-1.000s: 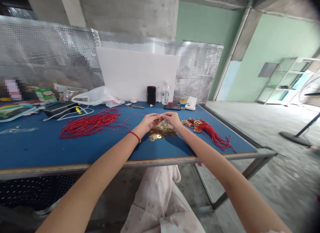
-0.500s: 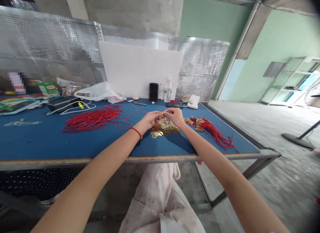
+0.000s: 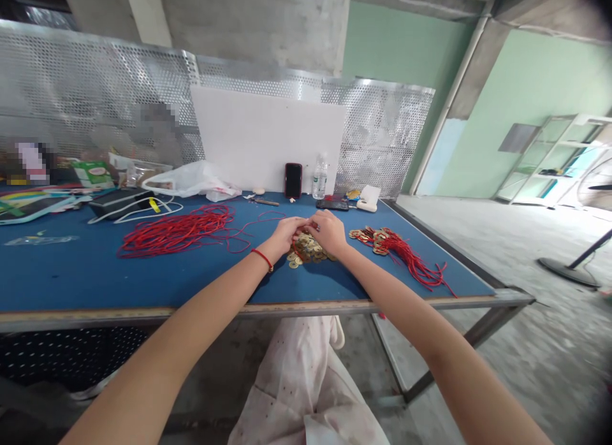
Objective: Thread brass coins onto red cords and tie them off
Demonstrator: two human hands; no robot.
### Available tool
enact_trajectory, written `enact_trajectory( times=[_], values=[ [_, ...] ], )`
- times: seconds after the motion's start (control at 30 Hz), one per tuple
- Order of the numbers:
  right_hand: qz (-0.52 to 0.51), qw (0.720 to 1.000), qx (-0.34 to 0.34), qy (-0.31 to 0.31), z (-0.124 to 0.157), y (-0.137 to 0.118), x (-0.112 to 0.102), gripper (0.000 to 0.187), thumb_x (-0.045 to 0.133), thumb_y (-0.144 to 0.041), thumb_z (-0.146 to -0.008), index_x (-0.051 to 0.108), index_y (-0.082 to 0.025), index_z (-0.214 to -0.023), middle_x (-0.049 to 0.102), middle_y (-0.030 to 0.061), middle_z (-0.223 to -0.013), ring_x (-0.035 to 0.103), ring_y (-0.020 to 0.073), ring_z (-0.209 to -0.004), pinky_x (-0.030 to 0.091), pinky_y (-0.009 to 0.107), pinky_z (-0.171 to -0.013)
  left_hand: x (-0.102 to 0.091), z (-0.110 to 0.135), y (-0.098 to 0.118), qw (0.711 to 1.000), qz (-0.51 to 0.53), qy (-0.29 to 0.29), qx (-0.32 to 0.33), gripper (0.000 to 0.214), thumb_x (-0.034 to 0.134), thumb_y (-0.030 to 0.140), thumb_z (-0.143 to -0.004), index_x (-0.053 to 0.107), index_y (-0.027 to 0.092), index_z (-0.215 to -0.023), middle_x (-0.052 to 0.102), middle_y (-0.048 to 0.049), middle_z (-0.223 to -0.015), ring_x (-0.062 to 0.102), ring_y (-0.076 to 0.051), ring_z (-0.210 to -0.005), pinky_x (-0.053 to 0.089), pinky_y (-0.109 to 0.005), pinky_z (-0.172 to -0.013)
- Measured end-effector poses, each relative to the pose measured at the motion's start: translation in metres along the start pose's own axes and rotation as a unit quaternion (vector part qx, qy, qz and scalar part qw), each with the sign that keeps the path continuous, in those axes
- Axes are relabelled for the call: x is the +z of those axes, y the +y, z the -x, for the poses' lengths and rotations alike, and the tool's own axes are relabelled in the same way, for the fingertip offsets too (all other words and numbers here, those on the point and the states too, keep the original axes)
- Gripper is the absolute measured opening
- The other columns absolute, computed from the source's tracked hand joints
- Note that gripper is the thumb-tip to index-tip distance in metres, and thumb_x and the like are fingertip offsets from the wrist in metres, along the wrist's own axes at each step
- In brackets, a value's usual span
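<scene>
- Brass-coloured coins with square holes [image 3: 306, 248] lie in a loose pile on the blue table [image 3: 71, 273], near its front edge and directly under the person's hands.
- The left hand [image 3: 284, 236] and right hand [image 3: 327, 233] rest just above the pile, close together, with a red cord bracelet [image 3: 262, 260] around the left wrist.
- The fingers [image 3: 315, 225] of both hands are curled narrowly inward, tips meeting over the coins – what they pinch is hidden, so I cannot tell whether they hold anything.
- A tangled mass of red cord [image 3: 172, 231] lies left of the left hand, with a thin strand [image 3: 268, 217] running toward the hands.
- Right of the right hand sits a heap of coins strung on red cords [image 3: 396, 254], its loose ends trailing toward the table edge.
- Farther back are a black phone [image 3: 293, 180] and a water bottle [image 3: 320, 177], both upright against a white board [image 3: 268, 139], with a white plastic bag [image 3: 186, 180] to their left.
</scene>
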State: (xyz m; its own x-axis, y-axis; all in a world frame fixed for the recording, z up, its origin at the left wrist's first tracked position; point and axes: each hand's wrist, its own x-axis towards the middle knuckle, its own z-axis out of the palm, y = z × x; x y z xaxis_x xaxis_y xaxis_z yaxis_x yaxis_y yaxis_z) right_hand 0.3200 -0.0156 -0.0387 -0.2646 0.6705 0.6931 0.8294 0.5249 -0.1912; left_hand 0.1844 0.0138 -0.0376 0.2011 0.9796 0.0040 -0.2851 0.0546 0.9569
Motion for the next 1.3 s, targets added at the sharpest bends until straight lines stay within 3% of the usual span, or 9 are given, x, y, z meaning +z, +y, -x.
enact_trajectory(
  times=[0.13,0.23,0.37,0.57,0.73,0.9,1.1,1.2,1.3],
  values=[
    [-0.1,0.994,0.047,0.014,-0.003,0.003,0.002,0.022,0.051,-0.036,-0.088,0.061,-0.017,-0.083,0.062,0.0042,-0.085,0.052,0.0162,-0.083,0.037,0.027,-0.077,0.001,0.003,0.002,0.999,0.021,0.026,0.014,0.023,0.079,0.018,-0.056,0.056,0.013,-0.057,0.043,0.0059,-0.041,0.034,-0.003,-0.034,0.021,-0.018,-0.036],
    [-0.17,0.98,0.096,-0.028,-0.006,0.009,0.009,0.026,0.044,-0.035,-0.09,0.061,-0.016,-0.083,0.064,0.0036,-0.083,0.054,0.0149,-0.078,0.038,0.025,-0.073,0.001,0.002,0.002,0.999,0.023,0.009,0.022,0.017,0.078,0.014,-0.058,0.062,0.011,-0.064,0.045,0.0055,-0.041,0.037,-0.004,-0.036,0.026,-0.018,-0.038],
    [-0.269,0.952,0.119,-0.081,-0.01,0.019,0.023,0.028,0.044,-0.03,-0.087,0.061,-0.016,-0.071,0.063,0.0007,-0.071,0.055,0.0127,-0.068,0.039,0.023,-0.066,0.001,-0.001,-0.002,1.0,0.017,-0.012,0.02,0.017,0.076,0.011,-0.057,0.067,0.012,-0.072,0.06,-0.0009,-0.054,0.053,-0.01,-0.047,0.042,-0.023,-0.051],
    [-0.375,0.901,0.206,-0.067,-0.008,0.026,0.026,0.019,0.054,-0.031,-0.076,0.061,-0.016,-0.067,0.056,-0.0025,-0.055,0.05,0.0097,-0.048,0.04,0.021,-0.051,-0.001,-0.006,-0.008,0.981,-0.12,0.015,0.152,0.011,0.073,0.01,-0.058,0.069,0.012,-0.068,0.068,-0.0053,-0.069,0.061,-0.016,-0.063,0.047,-0.028,-0.067],
    [-0.366,0.906,0.21,-0.044,-0.006,0.024,0.021,0.017,0.056,-0.028,-0.073,0.062,-0.015,-0.063,0.056,-0.002,-0.052,0.048,0.0091,-0.043,0.038,0.021,-0.047,-0.005,-0.013,-0.011,0.948,-0.238,0.021,0.212,0.007,0.066,0.01,-0.064,0.07,0.013,-0.068,0.07,-0.0076,-0.071,0.064,-0.019,-0.069,0.046,-0.029,-0.069],
    [-0.321,0.925,0.202,-0.021,-0.005,0.021,0.018,0.016,0.057,-0.027,-0.071,0.065,-0.016,-0.063,0.058,-0.0015,-0.051,0.05,0.0097,-0.045,0.037,0.021,-0.048,-0.009,-0.019,-0.015,0.938,-0.276,0.017,0.208,0.006,0.063,0.012,-0.065,0.068,0.014,-0.066,0.069,-0.0071,-0.069,0.063,-0.019,-0.067,0.045,-0.027,-0.066],
    [-0.297,0.931,0.211,-0.019,-0.005,0.017,0.013,0.015,0.058,-0.027,-0.071,0.065,-0.015,-0.064,0.059,-0.0003,-0.052,0.051,0.0105,-0.046,0.037,0.021,-0.048,-0.005,-0.014,-0.011,0.945,-0.272,0.035,0.181,0.009,0.059,0.008,-0.064,0.065,0.015,-0.061,0.065,-0.0036,-0.062,0.058,-0.015,-0.062,0.041,-0.025,-0.061],
    [-0.304,0.929,0.211,-0.021,-0.006,0.016,0.012,0.016,0.057,-0.027,-0.072,0.065,-0.015,-0.065,0.062,0.0001,-0.055,0.051,0.0099,-0.045,0.038,0.021,-0.048,-0.002,-0.008,-0.006,0.958,-0.236,0.013,0.16,0.012,0.057,0.007,-0.065,0.061,0.015,-0.056,0.061,-0.0018,-0.057,0.054,-0.013,-0.056,0.039,-0.023,-0.056],
    [-0.293,0.934,0.205,-0.014,-0.006,0.018,0.013,0.015,0.056,-0.026,-0.072,0.066,-0.016,-0.066,0.063,0.0005,-0.058,0.052,0.0101,-0.048,0.039,0.021,-0.05,0.0,-0.005,-0.005,0.981,-0.167,-0.024,0.095,0.009,0.059,0.011,-0.065,0.058,0.015,-0.057,0.057,0.0003,-0.054,0.051,-0.011,-0.049,0.037,-0.022,-0.051]
  ],
)
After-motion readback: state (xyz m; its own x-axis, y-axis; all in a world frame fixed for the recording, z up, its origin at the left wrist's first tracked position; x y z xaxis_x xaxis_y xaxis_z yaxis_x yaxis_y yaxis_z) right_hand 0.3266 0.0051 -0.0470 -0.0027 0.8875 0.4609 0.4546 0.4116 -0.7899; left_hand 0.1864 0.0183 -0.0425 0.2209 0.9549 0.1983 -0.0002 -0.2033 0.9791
